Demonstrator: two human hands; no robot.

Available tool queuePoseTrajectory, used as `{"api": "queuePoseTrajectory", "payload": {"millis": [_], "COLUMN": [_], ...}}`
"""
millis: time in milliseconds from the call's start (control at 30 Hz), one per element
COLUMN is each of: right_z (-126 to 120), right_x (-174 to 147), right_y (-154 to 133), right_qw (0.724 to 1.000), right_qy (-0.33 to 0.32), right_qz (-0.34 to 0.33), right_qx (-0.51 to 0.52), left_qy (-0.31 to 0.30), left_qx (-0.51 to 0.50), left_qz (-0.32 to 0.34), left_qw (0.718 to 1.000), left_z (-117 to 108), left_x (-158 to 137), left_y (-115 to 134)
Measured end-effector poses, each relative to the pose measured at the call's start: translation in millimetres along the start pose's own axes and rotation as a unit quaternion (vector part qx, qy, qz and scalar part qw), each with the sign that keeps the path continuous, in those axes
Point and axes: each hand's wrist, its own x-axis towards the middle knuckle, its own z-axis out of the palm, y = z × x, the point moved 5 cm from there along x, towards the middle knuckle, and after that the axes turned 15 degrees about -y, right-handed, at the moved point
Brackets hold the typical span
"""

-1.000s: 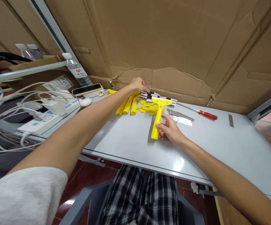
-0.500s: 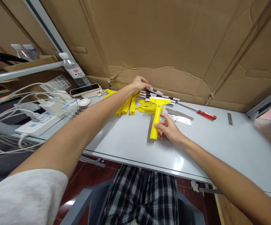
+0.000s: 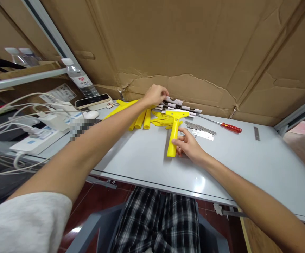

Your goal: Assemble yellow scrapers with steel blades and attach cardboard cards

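Note:
A yellow T-shaped scraper (image 3: 173,133) is held by its handle in my right hand (image 3: 188,144), its wide head pointing away from me. My left hand (image 3: 156,95) reaches to the back of the table, fingers closed at the end of a white-and-black patterned sleeve (image 3: 173,101) on top of several similar ones. Yellow tubular handles (image 3: 139,120) lie partly under my left forearm. Beside them is a heap of flat yellow pieces (image 3: 163,120). Thin metal blades (image 3: 201,128) lie right of the scraper head.
A red-handled screwdriver (image 3: 230,127) and a small metal plate (image 3: 256,133) lie to the right on the white table (image 3: 247,165). At the left are a power strip (image 3: 33,140) with tangled cables, a phone (image 3: 93,101) and a water bottle (image 3: 81,79). A cardboard wall (image 3: 181,45) closes the back.
The view has shifted slightly, moving everything a little to the left. My left hand stays at the sleeves with its fingers slightly more closed; my right hand keeps its hold on the scraper.

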Motion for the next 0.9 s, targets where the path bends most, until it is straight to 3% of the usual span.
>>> {"api": "queuePoseTrajectory", "payload": {"millis": [67, 200, 333, 467, 733, 833, 900], "right_z": [-3, -18, -45, -65, -67, -62, -60], "right_x": [-1, -4, -11, -20, -17, -15, -15], "right_y": [-3, -19, -38, -50, -50, -47, -44], "right_qw": [1.000, 0.997, 0.980, 0.953, 0.948, 0.954, 0.956], "right_qy": [0.007, 0.058, 0.168, 0.258, 0.261, 0.250, 0.245], "right_qz": [-0.004, -0.040, -0.087, -0.109, -0.119, -0.107, -0.092], "right_qx": [0.009, 0.034, 0.063, 0.117, 0.140, 0.130, 0.129], "left_qy": [0.035, 0.111, 0.087, 0.099, -0.033, -0.029, 0.009], "left_qx": [0.035, -0.038, -0.104, -0.036, -0.048, -0.048, -0.034], "left_qz": [0.047, 0.101, 0.178, 0.265, 0.298, 0.309, 0.342], "left_qw": [0.998, 0.988, 0.975, 0.958, 0.953, 0.949, 0.939], "left_z": [-9, -15, 10, 37, 69, 70, 67], "left_x": [-10, -49, -100, -143, -164, -164, -164], "left_y": [13, 32, 41, 43, 54, 54, 53]}}
